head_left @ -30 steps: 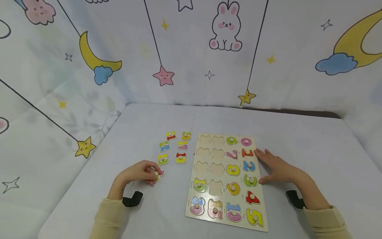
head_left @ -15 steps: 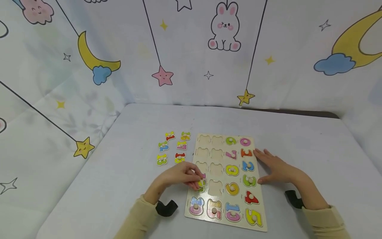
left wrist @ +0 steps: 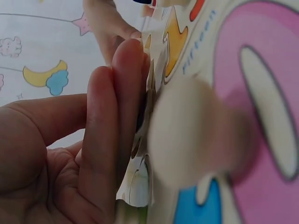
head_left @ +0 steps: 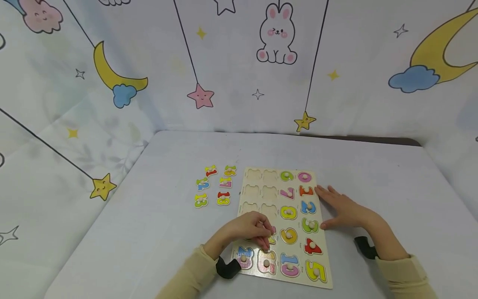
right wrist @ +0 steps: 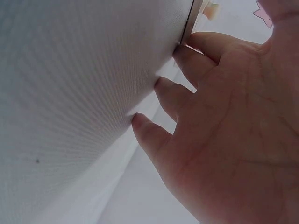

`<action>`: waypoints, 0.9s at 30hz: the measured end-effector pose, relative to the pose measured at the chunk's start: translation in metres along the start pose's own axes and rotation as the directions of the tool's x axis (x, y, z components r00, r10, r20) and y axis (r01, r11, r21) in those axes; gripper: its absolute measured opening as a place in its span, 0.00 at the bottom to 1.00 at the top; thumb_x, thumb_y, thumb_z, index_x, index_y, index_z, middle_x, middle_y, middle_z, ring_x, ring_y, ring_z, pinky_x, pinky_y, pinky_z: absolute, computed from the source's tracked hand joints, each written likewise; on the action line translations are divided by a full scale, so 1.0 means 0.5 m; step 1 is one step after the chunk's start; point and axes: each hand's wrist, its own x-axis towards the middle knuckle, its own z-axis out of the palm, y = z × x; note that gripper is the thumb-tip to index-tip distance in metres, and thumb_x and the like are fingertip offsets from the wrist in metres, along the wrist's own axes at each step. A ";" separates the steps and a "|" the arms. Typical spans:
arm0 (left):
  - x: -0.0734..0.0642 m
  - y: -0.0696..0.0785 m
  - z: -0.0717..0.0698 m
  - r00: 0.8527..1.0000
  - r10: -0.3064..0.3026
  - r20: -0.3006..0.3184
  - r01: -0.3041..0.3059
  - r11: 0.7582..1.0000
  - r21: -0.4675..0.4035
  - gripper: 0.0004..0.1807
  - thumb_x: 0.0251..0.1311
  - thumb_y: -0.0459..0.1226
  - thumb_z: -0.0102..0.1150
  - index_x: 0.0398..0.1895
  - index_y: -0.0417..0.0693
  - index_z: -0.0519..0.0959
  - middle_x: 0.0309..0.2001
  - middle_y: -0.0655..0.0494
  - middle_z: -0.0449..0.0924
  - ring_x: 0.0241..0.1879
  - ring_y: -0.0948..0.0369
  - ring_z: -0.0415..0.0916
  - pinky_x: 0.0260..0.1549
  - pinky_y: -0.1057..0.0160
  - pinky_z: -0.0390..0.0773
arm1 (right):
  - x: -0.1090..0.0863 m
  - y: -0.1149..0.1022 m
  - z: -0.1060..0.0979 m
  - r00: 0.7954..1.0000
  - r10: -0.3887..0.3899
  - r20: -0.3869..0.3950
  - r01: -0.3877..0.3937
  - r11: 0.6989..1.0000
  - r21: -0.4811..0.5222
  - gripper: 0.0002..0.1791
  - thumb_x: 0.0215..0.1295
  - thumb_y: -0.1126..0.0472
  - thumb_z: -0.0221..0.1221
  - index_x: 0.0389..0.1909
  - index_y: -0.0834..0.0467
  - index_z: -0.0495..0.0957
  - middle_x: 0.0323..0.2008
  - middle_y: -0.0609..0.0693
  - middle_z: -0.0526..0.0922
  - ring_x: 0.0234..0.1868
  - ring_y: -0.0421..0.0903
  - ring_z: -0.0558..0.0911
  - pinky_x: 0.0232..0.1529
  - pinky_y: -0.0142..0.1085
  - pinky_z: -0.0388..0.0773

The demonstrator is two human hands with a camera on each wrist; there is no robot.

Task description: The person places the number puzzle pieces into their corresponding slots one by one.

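Observation:
In the head view my left hand [head_left: 252, 228] pinches a yellow and pink number puzzle piece [head_left: 274, 238] over the second column of the wooden number puzzle board [head_left: 301, 249]. Fingers cover most of that piece, so its number cannot be read. From the left wrist, the pinched piece appears edge-on beside a large blurred knob [left wrist: 180, 133] of a fitted piece. My right hand [head_left: 345, 209] rests at the board's right edge with fingers spread. In the right wrist view its fingertips [right wrist: 140, 120] touch the white cloth, the nearest ones by the board's edge.
Several loose number pieces lie left of the board in two columns, among them the 11 [head_left: 210, 170], the 13 [head_left: 201, 200] and the 18 [head_left: 223, 198]. Hollow recesses fill the board's upper left. A printed curtain [head_left: 231, 62] hangs behind the table.
My left hand has carried the yellow and pink piece rightward from the table's left part, across the board's left column to its second column. My right hand stays by the board's edge.

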 end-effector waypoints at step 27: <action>-0.081 -0.021 -0.189 0.871 0.004 -0.490 0.033 0.997 0.068 0.10 0.64 0.30 0.53 0.44 0.31 0.74 0.23 0.49 0.79 0.22 0.58 0.79 0.29 0.59 0.81 | 0.004 0.010 0.004 1.000 0.000 0.007 0.000 1.000 0.019 0.62 0.38 0.41 0.72 0.70 0.67 0.51 0.68 0.66 0.52 0.67 0.68 0.43 0.60 0.66 0.41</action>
